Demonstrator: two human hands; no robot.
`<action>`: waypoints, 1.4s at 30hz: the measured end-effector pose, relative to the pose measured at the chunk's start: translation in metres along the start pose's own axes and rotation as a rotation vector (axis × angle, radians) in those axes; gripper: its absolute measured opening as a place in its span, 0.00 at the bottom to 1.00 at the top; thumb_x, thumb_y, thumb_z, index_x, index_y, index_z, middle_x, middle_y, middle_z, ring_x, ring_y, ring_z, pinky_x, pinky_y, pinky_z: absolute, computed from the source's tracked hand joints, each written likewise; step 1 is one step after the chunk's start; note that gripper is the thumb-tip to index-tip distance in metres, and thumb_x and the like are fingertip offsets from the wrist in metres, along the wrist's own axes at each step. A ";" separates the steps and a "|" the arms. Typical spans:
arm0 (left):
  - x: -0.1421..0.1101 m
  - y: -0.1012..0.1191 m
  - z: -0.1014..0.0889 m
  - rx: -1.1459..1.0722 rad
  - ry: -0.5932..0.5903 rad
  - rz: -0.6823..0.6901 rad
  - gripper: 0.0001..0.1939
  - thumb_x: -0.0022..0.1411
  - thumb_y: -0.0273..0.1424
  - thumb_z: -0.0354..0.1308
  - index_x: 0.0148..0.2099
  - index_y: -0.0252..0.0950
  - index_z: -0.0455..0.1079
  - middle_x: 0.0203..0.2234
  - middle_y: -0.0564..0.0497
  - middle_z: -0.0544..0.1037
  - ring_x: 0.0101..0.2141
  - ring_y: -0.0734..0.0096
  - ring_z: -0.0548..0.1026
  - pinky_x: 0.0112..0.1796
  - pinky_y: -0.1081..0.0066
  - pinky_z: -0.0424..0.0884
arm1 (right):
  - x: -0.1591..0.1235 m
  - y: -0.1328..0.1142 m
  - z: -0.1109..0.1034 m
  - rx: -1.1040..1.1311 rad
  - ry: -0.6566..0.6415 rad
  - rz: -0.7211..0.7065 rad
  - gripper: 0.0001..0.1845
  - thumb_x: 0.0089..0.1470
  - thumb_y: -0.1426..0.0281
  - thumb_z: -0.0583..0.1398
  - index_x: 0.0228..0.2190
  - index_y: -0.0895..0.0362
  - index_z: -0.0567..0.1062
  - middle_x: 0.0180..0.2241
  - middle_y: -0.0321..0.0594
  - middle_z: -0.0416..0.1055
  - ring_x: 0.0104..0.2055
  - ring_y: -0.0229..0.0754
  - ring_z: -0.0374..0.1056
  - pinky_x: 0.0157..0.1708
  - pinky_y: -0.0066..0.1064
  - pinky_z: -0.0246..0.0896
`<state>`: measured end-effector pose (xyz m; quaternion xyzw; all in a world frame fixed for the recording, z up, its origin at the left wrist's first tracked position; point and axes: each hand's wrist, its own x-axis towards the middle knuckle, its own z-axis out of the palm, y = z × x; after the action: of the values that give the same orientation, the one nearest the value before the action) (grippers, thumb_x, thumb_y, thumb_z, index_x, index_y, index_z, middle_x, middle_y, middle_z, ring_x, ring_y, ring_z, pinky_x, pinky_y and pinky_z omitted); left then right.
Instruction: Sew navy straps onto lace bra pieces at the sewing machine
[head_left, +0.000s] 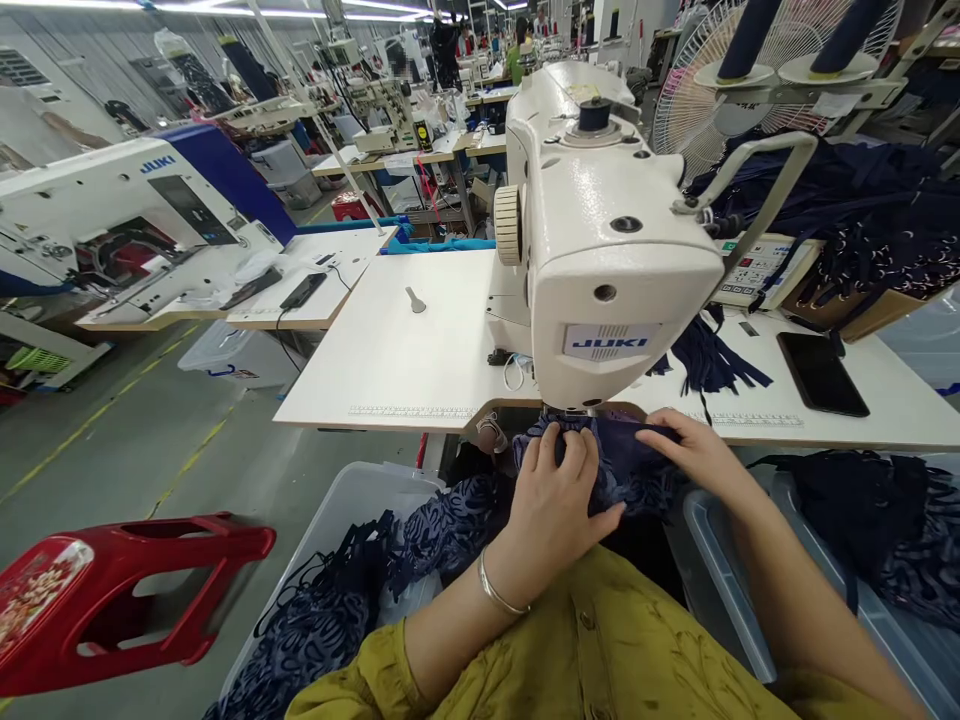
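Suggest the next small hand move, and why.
Probably guide the navy fabric a little farther under the sewing machine head: the left hand rests on it close to the head, and the right hand pinches it farther right.

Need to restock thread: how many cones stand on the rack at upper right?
2: a left cone and a right cone, both navy, in front of the fan. The picture's top edge cuts both off; more may stand out of view.

The head view looks forward and down onto the sewing machine (619, 235) close ahead.
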<state>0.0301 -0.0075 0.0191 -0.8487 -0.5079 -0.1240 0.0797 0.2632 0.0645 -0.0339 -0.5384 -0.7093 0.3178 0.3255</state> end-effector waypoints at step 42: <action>-0.013 -0.046 0.038 -0.038 0.216 0.177 0.21 0.69 0.21 0.42 0.61 0.35 0.62 0.60 0.47 0.66 0.62 0.67 0.59 0.60 0.61 0.53 | 0.010 -0.050 0.045 0.116 -0.007 -0.263 0.19 0.64 0.61 0.52 0.55 0.47 0.68 0.57 0.45 0.60 0.57 0.49 0.62 0.52 0.42 0.65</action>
<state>-0.0113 0.0134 -0.0202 -0.8732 -0.4172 -0.2165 0.1286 0.1975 0.0590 -0.0189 -0.4199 -0.7555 0.3147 0.3924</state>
